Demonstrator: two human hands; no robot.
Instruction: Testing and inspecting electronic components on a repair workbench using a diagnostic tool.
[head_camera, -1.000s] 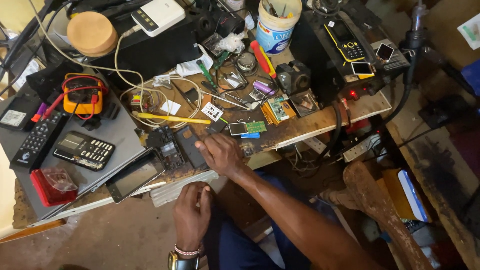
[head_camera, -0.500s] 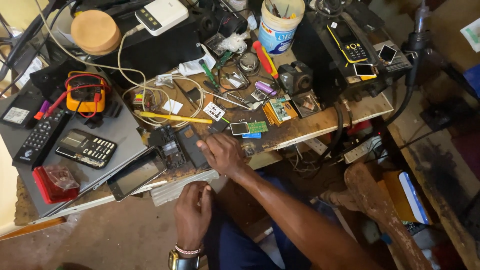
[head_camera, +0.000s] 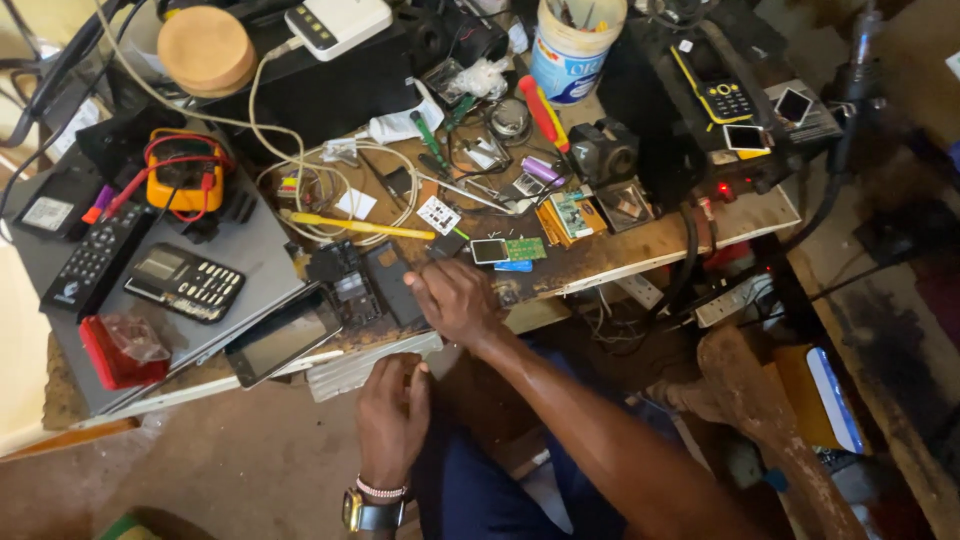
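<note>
My right hand (head_camera: 455, 300) rests at the front edge of a cluttered wooden workbench (head_camera: 640, 250), fingertips touching a dark opened phone body (head_camera: 390, 285); whether it grips it I cannot tell. Just beyond the hand lie a small phone screen beside a green circuit board (head_camera: 508, 249). My left hand (head_camera: 392, 412), with a beaded band and a watch at the wrist, hangs below the bench edge, fingers curled near a pale ribbed strip (head_camera: 365, 362); nothing shows in it.
A yellow pencil-like tool (head_camera: 360, 227), a yellow multimeter with red leads (head_camera: 185, 180), a calculator (head_camera: 185, 282), a remote (head_camera: 95, 258), a tablet (head_camera: 280, 335), a white tub of tools (head_camera: 570, 45), a yellow-and-black phone (head_camera: 715, 85) and tangled cables crowd the bench. A wooden stool (head_camera: 750, 400) stands to the right.
The view has drifted a little; both hands stay in nearly the same places, the right still at the dark phone body.
</note>
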